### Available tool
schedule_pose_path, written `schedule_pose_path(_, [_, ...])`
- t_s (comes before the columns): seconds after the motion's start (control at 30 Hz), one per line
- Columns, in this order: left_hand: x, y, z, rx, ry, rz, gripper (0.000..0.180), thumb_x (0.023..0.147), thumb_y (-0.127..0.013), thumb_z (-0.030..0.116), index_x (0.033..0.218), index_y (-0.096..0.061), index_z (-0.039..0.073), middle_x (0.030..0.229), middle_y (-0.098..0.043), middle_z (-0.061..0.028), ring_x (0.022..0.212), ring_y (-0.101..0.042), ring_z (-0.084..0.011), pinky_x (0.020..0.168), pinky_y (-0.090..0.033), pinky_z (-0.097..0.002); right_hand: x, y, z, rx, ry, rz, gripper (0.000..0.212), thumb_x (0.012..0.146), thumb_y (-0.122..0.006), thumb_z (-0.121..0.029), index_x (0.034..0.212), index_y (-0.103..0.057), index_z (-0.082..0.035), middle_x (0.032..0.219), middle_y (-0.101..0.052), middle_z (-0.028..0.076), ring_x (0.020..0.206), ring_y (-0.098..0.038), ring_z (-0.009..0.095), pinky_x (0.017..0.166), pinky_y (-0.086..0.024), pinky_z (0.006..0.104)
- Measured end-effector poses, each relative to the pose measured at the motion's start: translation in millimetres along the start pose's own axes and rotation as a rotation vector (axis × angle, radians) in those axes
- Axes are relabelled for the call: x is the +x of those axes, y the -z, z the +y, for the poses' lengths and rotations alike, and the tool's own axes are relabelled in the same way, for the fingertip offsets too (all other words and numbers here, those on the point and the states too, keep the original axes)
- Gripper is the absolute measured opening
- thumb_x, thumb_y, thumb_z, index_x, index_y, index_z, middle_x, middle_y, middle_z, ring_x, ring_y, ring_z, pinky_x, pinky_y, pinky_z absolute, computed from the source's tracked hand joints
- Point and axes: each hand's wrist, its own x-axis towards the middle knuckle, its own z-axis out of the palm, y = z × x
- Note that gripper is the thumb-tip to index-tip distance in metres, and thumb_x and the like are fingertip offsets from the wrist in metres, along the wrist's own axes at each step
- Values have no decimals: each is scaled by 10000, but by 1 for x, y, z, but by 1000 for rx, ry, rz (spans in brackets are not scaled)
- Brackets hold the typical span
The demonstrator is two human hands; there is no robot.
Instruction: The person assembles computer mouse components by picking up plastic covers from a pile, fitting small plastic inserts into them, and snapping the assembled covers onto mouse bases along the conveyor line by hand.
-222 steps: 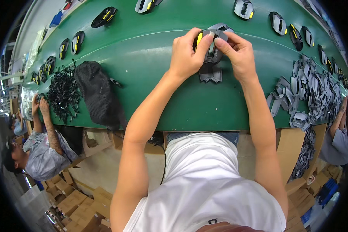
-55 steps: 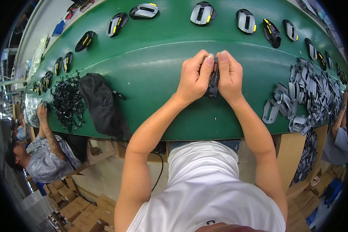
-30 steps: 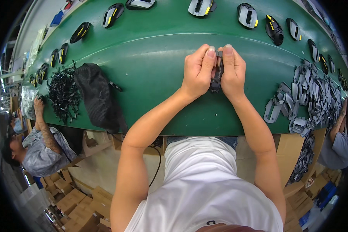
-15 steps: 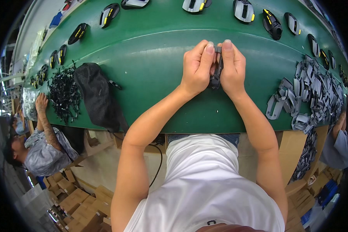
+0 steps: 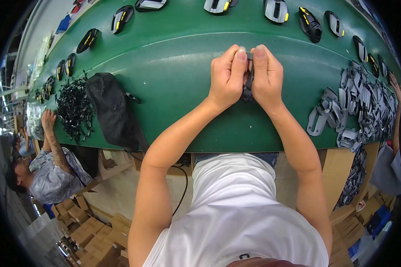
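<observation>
My left hand (image 5: 226, 78) and my right hand (image 5: 268, 80) face each other over the green table (image 5: 182, 107). Between them they grip a dark grey plastic mouse shell part (image 5: 247, 92), held on edge. Both thumbs lie along its upper end, and the curled fingers hide most of its sides. To the right lies a heap of grey plastic mouse shell parts (image 5: 365, 102), with a few looser pieces (image 5: 318, 120) at its near left edge.
Left of my arms lie a black mesh bag (image 5: 109, 107) and a pile of small black parts (image 5: 73, 104). Grey and black mice (image 5: 277, 11) line the far strip. Co-workers sit at left (image 5: 60, 171) and right (image 5: 390, 164). A cardboard box (image 5: 336, 173) stands below the right edge.
The mice along the far strip have shifted slightly leftward. The right co-worker's arm now reaches farther up beside the heap. My hands keep their grip, almost in place.
</observation>
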Motion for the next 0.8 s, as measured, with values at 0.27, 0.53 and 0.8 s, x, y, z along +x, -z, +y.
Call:
schedule_pose_path(0.27, [1, -2, -4, 14, 43, 44, 315, 976, -439, 189, 709, -443, 24, 538, -434, 7, 470, -397, -51, 418, -317, -241, -4, 3, 11, -195, 243, -45, 319, 972, -448, -166, 693, -460, -14, 507, -426, 69, 419, -421, 158, 417, -343, 285])
schedule_pose_path(0.53, [-4, -7, 11, 29, -22, -7, 307, 995, -401, 216, 746, -446, 43, 592, -428, 24, 498, -360, -37, 437, -305, -198, -6, 4, -2, -9, 207, 43, 366, 997, -402, -202, 684, -429, -14, 542, -402, 9, 473, -379, 69, 428, -323, 247])
schedule_pose_path(0.8, [-3, -5, 13, 151, -95, 46, 271, 943, -468, 136, 710, -475, -2, 534, -483, -73, 453, -420, -125, 438, -353, -272, -5, 1, 1, 84, 76, 56, 373, 1007, -382, -229, 693, -422, -32, 602, -413, -33, 538, -335, 41, 470, -291, 219])
